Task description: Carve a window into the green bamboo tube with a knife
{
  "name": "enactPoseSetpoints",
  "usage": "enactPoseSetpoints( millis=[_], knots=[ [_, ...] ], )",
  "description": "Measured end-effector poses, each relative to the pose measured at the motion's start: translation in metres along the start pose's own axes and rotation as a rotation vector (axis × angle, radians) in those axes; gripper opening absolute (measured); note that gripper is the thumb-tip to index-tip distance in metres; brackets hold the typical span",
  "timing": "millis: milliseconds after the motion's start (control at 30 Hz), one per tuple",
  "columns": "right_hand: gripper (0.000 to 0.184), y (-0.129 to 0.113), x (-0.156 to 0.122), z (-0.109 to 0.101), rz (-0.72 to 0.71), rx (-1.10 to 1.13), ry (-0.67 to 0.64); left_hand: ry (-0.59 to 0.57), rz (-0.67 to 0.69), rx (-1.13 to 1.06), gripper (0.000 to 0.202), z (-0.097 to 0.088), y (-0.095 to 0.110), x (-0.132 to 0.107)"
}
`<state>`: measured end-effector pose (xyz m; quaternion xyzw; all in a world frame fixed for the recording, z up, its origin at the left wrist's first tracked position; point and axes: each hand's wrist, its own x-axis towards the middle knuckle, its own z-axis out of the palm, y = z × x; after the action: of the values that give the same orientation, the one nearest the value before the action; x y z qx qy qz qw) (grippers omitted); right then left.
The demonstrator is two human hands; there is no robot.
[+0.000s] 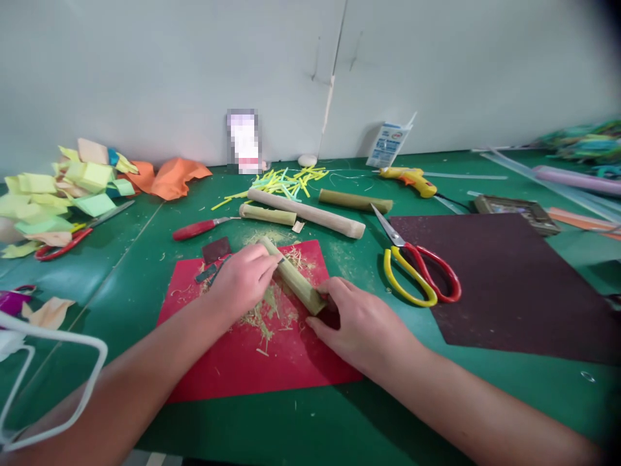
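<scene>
A pale green bamboo piece (295, 283) lies slanted over a red sheet (204, 369) strewn with shavings and dust. My right hand (356, 317) grips its near end between thumb and fingers. Closed at the far part of the bamboo, my left hand (245, 275) pinches a small dark flat piece (281, 260) against its surface; most of that piece is hidden by the fingers. Beside the left hand are a dark brown square (216, 250) and a dark narrow strip (206, 274), partly covered.
Behind the sheet lie a red-handled tool (196, 229), a short bamboo piece (269, 215), a long pale stick (310, 213) and an olive tube (356, 200). Scissors (422, 272) rest at right on a dark sheet (504, 291). A yellow glue gun (410, 180) lies behind; paper pieces (43, 194) pile left.
</scene>
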<state>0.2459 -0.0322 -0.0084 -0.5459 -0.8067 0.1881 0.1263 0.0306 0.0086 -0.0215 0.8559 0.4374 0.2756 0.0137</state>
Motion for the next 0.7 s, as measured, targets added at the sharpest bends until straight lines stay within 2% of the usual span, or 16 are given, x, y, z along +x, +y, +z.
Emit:
enactPoseSetpoints(
  millis=[133, 233, 367, 467, 600, 633, 700],
  knots=[
    [0.025, 0.0, 0.001, -0.001, -0.043, 0.002, 0.04, 0.012, -0.009, 0.006, 0.024, 0.0, -0.001, 0.002],
    [0.02, -0.001, 0.001, -0.001, -0.067, -0.013, 0.06, -0.012, 0.008, -0.021, 0.024, 0.0, 0.016, -0.002],
    [0.008, 0.0, 0.001, 0.001, -0.079, -0.046, 0.089, -0.12, 0.117, -0.128, 0.023, -0.001, 0.038, -0.01],
    [0.008, 0.0, 0.0, 0.002, -0.09, -0.055, 0.091, -0.13, 0.139, -0.117, 0.023, -0.002, 0.03, -0.009],
    [0.007, -0.001, 0.001, 0.002, -0.085, -0.058, 0.069, 0.018, 0.004, -0.004, 0.024, -0.001, 0.01, -0.001],
    [0.007, -0.002, 0.0, 0.001, -0.086, -0.057, 0.066, 0.029, -0.008, 0.006, 0.024, -0.001, 0.011, -0.001],
    [0.006, -0.002, 0.0, 0.002, -0.084, -0.06, 0.065, -0.03, 0.019, -0.013, 0.025, 0.001, 0.018, -0.003]
  ],
)
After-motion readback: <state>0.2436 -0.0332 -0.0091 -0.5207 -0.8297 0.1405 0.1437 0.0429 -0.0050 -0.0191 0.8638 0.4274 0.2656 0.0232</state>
